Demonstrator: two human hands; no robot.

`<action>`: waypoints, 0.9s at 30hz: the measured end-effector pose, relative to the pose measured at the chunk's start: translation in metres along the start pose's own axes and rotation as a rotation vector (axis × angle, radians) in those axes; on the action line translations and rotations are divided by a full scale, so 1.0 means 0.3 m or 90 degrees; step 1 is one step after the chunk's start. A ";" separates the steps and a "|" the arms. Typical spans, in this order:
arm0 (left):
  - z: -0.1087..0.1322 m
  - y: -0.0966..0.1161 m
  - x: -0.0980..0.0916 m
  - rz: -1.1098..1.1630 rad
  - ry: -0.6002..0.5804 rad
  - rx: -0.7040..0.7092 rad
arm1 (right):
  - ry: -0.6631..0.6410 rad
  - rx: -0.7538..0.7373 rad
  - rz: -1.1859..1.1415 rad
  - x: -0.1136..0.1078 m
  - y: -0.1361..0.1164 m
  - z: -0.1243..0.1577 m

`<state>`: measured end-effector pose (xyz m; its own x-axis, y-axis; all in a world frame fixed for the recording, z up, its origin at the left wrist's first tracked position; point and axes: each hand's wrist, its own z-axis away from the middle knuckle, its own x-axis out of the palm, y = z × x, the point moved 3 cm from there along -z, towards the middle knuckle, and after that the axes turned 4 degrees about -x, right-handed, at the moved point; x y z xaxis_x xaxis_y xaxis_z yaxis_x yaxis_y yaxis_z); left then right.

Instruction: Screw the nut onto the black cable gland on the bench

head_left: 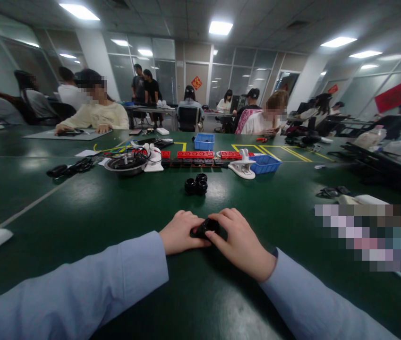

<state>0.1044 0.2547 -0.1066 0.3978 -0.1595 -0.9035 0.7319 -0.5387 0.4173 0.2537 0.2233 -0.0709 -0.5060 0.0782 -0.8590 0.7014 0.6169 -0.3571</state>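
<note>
1. One black hollow cylinder (205, 228) sits between the two hands, near middle of the green table (132, 203). Its open end faces up and toward the viewer. Can't tell if its underside touches the table.
2. Left hand (182, 232) has it pinched from the left side, fingers on top, thumb lower down.
3. Right hand (241, 241) is curled round the right side, fingertips at the far rim, thumb at the near one. So yeah, both hands are grasping the same piece.
4. Just beyond them there's a tight cluster of black ring-shaped parts (196, 185), pretty similar looking stuff.
5. Farther back, a row of red blocks (195, 155) runs left to right, with a row of black blocks (193, 163) on its near side.
6. White clamp (153, 160) at the left end, another white clip (243, 166) at the right end.
7. Left of that: a metal bowl (125, 166) with black cable in it, then a loose black cable bundle (74, 167) farther left.
8. Blue bin (265, 164) just right of the right-hand clip, plus a second blue tray (204, 141) behind the red row.
9. Far left, a person in a cream top (96, 115) has their arms on a grey mat (44, 136).
</note>
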 end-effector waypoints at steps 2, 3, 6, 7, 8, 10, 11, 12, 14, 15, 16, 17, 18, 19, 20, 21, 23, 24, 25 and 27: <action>0.000 0.002 0.000 0.000 -0.001 0.000 | 0.002 0.002 -0.001 0.001 0.002 0.001; -0.001 0.003 -0.001 -0.001 -0.001 0.000 | 0.003 0.002 -0.001 0.001 0.002 0.001; -0.001 0.005 -0.001 -0.002 -0.004 -0.002 | 0.006 -0.001 -0.004 0.002 0.003 0.003; -0.001 0.005 -0.002 -0.001 -0.004 -0.002 | 0.006 -0.002 -0.004 0.002 0.003 0.003; -0.001 0.004 -0.002 0.000 -0.004 -0.002 | 0.005 -0.003 -0.004 0.002 0.002 0.003; -0.001 0.004 -0.002 0.002 -0.005 -0.001 | 0.004 -0.002 -0.002 0.003 0.002 0.002; -0.001 0.004 -0.003 0.003 -0.005 -0.002 | 0.004 -0.002 0.000 0.003 0.002 0.002; -0.001 0.004 -0.003 0.003 -0.006 -0.002 | 0.003 -0.001 0.001 0.003 0.002 0.002; 0.000 0.004 -0.004 0.002 -0.008 -0.004 | 0.003 -0.002 0.001 0.002 0.002 0.003; 0.001 0.005 -0.004 0.002 -0.008 -0.005 | 0.003 -0.003 0.001 0.002 0.002 0.003; 0.001 0.005 -0.005 0.001 -0.008 -0.006 | 0.002 -0.004 0.000 0.001 0.002 0.003; 0.002 0.004 -0.005 -0.001 -0.008 -0.006 | 0.000 -0.004 -0.001 0.001 0.002 0.003; 0.002 0.004 -0.005 -0.004 -0.008 -0.006 | -0.001 -0.003 -0.001 0.000 0.001 0.003; 0.002 0.004 -0.005 -0.007 -0.007 -0.006 | -0.004 -0.003 -0.002 0.000 0.001 0.003; 0.002 0.005 -0.005 -0.010 -0.006 -0.005 | -0.005 -0.002 -0.002 -0.001 0.000 0.003; 0.002 0.005 -0.005 -0.011 -0.006 -0.004 | -0.006 -0.002 -0.002 -0.002 0.000 0.002; 0.001 0.006 -0.003 -0.010 -0.006 -0.004 | -0.007 -0.002 -0.003 -0.003 -0.001 0.002; 0.001 0.006 -0.003 -0.007 -0.007 -0.005 | -0.007 -0.001 -0.004 -0.003 -0.001 0.002; 0.001 0.006 -0.002 -0.005 -0.009 -0.006 | -0.007 0.001 -0.004 -0.003 -0.001 0.002; 0.000 0.006 -0.002 0.000 -0.010 -0.006 | -0.009 0.005 -0.004 -0.003 -0.001 0.002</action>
<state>0.1054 0.2537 -0.1052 0.3891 -0.1730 -0.9048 0.7368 -0.5311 0.4184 0.2543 0.2225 -0.0702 -0.5034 0.0636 -0.8617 0.7019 0.6117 -0.3650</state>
